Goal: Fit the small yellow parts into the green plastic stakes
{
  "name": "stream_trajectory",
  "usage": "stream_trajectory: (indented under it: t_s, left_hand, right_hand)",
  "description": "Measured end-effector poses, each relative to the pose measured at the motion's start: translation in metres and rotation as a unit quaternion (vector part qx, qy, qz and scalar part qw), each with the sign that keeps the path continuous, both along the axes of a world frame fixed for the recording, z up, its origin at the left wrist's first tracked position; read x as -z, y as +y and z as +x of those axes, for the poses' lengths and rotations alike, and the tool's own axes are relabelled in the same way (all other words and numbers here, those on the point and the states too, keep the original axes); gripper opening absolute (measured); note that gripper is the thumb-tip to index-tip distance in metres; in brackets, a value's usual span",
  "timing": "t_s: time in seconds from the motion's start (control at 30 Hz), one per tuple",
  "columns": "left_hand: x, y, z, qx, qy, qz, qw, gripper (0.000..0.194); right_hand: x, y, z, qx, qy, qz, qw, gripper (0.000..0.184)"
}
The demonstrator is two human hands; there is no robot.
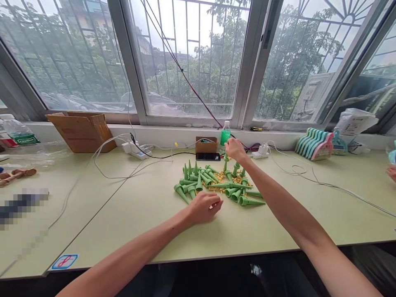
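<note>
Left hand: your grip half-curled; contents cannot be told;
Right hand: your grip pinched on a green cone;
Green cones: piled among yellow pegs on your table.

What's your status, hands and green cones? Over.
Left hand beside green cones, right hand at upright cone, grips unclear. Cones jumbled with yellow pieces. Bottle just behind right hand.

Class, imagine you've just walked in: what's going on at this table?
Two bare hands are among green spikes on a pale table. The right hand, at the far side, seems to pinch a green piece. The left hand is curled at the near side, its grip unclear. Small yellow pieces lie among the spikes.
</note>
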State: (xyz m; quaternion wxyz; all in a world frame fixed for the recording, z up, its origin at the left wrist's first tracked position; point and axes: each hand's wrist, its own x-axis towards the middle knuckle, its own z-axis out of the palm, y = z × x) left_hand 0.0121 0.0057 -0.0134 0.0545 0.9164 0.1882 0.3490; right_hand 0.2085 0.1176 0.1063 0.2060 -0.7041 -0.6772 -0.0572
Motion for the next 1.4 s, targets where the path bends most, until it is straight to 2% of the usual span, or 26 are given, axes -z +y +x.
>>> stream_trajectory:
  t_s: [0.37,0.7,1.2,1.4]
  left_hand:
    - [-0.002,-0.001,0.0,0.0,0.003,-0.011,1.0,0.035]
    - [0.001,0.002,0.001,0.003,-0.001,-0.001,1.0,0.035]
    - [0.0,0.001,0.0,0.001,0.011,-0.001,1.0,0.035]
    - [-0.002,0.0,0.0,0.001,0.015,-0.005,1.0,0.036]
  right_hand:
    - [0.012,0.001,-0.004,0.019,-0.008,-0.053,0.998,0.027]
    - [0.012,0.0,-0.004,0.032,-0.002,-0.079,0.996,0.027]
    - [0.008,-0.005,-0.006,0.037,-0.003,-0.074,0.997,0.024]
    - [0.003,-0.011,-0.007,0.036,0.0,-0.031,0.999,0.027]
